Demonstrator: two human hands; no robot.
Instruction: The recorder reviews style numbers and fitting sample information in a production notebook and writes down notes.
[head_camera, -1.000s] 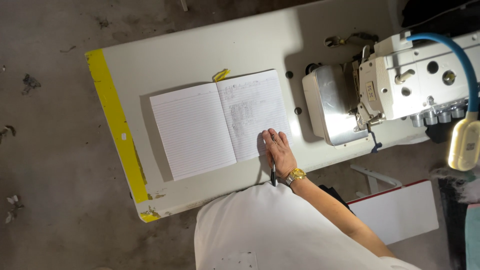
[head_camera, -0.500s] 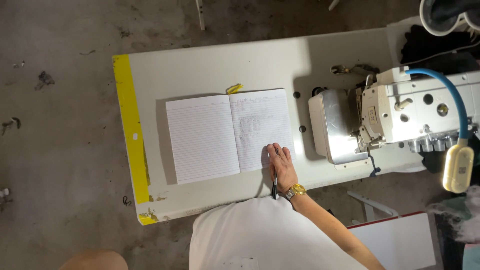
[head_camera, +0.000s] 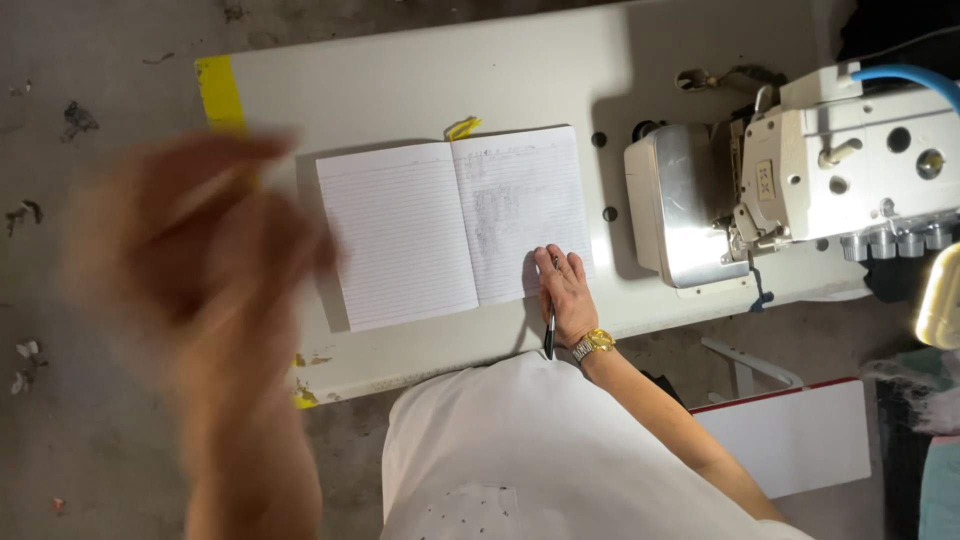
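An open lined notebook (head_camera: 420, 230) lies on the pale table (head_camera: 400, 90); its right page carries faint handwriting. My right hand (head_camera: 566, 298), with a gold watch (head_camera: 594, 344) on the wrist, rests on the lower right corner of that page and holds a dark pen (head_camera: 550, 335) that points back toward me. My left hand (head_camera: 200, 230) is raised close to the camera at the left. It is heavily blurred, so its fingers cannot be made out. It hides part of the table's left end.
A white industrial sewing machine (head_camera: 850, 170) with a blue hose stands on the table's right end. A small yellow object (head_camera: 462, 127) lies at the notebook's top edge. A yellow strip (head_camera: 218, 90) marks the table's left edge. A white board (head_camera: 790, 440) leans below the table at right.
My left hand has come up into view at the left, blurred by motion. My right hand stays on the notebook's corner with the pen.
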